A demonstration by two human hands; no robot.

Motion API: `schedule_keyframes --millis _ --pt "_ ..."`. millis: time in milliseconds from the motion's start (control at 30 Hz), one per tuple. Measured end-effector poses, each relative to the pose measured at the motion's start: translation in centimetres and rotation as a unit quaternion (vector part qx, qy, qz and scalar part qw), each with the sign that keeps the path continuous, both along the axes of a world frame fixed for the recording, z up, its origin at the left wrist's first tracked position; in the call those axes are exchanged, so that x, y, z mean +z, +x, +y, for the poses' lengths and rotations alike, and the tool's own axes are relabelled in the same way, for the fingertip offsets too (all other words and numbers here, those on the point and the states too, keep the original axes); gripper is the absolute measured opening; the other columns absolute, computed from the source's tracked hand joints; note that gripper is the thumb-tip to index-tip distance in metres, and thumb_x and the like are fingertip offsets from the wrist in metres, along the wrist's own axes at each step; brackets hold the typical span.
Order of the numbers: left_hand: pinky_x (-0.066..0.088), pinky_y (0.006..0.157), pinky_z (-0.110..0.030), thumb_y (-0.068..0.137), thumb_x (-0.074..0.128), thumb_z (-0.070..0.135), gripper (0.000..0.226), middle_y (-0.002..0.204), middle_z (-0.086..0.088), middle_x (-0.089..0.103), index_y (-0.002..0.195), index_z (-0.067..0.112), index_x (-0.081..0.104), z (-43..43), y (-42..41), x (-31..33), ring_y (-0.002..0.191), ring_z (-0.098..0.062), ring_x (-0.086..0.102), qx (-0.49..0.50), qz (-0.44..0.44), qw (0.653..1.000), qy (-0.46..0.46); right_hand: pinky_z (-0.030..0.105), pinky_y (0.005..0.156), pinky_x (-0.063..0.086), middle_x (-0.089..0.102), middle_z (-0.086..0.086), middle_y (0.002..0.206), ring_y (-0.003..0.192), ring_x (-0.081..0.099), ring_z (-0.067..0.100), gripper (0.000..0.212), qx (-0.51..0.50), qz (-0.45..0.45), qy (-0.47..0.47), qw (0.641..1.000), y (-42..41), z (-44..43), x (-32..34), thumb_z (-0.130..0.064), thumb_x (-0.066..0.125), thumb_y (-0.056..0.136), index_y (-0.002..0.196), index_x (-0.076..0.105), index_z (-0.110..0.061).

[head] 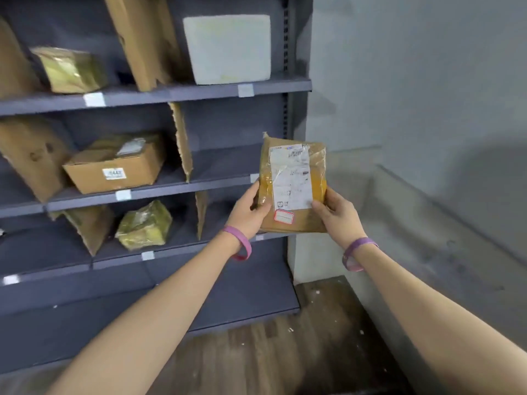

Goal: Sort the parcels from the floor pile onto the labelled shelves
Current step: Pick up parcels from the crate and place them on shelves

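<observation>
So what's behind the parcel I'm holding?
The shelf unit's right upright and a shelf edge; the parcel covers the bay's right end, so anything there is hidden.

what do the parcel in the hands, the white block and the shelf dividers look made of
The parcel looks like brown card or paper under glossy clear tape, given its shiny wrinkles. The white block seems foam, matte with soft edges, though blurred. The dividers look like bare cardboard, ragged along the front edge.

Illegible print on parcel [291, 178] and shelf tags [94, 99]; shelving [199, 92] beyond left edge.
</observation>
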State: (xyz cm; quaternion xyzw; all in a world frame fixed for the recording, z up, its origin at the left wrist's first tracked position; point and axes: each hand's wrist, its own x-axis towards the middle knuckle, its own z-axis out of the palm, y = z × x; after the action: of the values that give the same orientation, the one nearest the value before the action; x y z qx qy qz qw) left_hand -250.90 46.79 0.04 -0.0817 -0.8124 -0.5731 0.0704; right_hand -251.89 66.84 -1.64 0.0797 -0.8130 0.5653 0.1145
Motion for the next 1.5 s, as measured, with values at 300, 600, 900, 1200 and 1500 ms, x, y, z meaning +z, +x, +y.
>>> schedule_keyframes --millis 300,600,900,1200,1500 --pt "0.041 0.100 -0.022 0.095 0.050 0.008 0.053 0.127 0.018 0.058 0.141 0.032 0.041 -16.4 7.1 0.9 0.115 0.004 0.053 0.190 0.011 0.982 -0.004 0.033 0.094 0.051 0.064 -0.008 0.120 0.109 0.061 0.014 0.037 0.200 -0.001 0.015 0.980 0.1 -17.8 1.8 -0.033 0.053 0.097 0.132 0.054 -0.020" --pt "0.040 0.103 -0.025 0.097 0.046 0.009 0.058 0.133 0.015 0.055 0.146 0.037 0.032 -32.9 17.3 0.5 0.121 -0.003 0.051 0.325 0.022 0.946 -0.001 0.027 0.093 0.049 0.064 -0.009 0.120 0.109 0.060 0.011 0.039 0.343 0.008 0.021 0.939 5.1 -37.5 2.0 -0.031 0.053 0.097 0.135 0.053 -0.021" --pt "0.042 0.104 -0.029 0.098 0.045 0.010 0.057 0.132 0.011 0.057 0.145 0.039 0.031 -49.1 27.3 0.0 0.120 -0.007 0.053 0.408 0.020 0.913 0.005 0.030 0.095 0.049 0.064 -0.012 0.116 0.108 0.060 0.009 0.036 0.422 0.008 0.020 0.907 12.7 -56.4 1.2 -0.029 0.054 0.097 0.133 0.054 -0.024" --pt "0.043 0.095 -0.017 0.097 0.048 0.008 0.056 0.126 0.014 0.058 0.145 0.032 0.034 -59.8 36.3 -0.2 0.111 0.000 0.055 0.511 0.025 0.859 0.024 0.034 0.093 0.051 0.067 -0.013 0.116 0.106 0.063 0.010 0.033 0.512 0.006 0.015 0.859 19.6 -70.3 1.0 -0.031 0.055 0.096 0.129 0.057 -0.031" --pt "0.049 0.086 -0.016 0.097 0.048 0.008 0.057 0.123 0.014 0.061 0.146 0.033 0.033 -67.5 42.5 -1.4 0.111 -0.002 0.058 0.601 0.024 0.797 0.055 0.012 0.079 0.049 0.066 -0.012 0.115 0.104 0.062 0.007 0.029 0.605 -0.004 0.006 0.796 24.4 -81.8 0.6 -0.022 0.055 0.097 0.125 0.059 -0.027"
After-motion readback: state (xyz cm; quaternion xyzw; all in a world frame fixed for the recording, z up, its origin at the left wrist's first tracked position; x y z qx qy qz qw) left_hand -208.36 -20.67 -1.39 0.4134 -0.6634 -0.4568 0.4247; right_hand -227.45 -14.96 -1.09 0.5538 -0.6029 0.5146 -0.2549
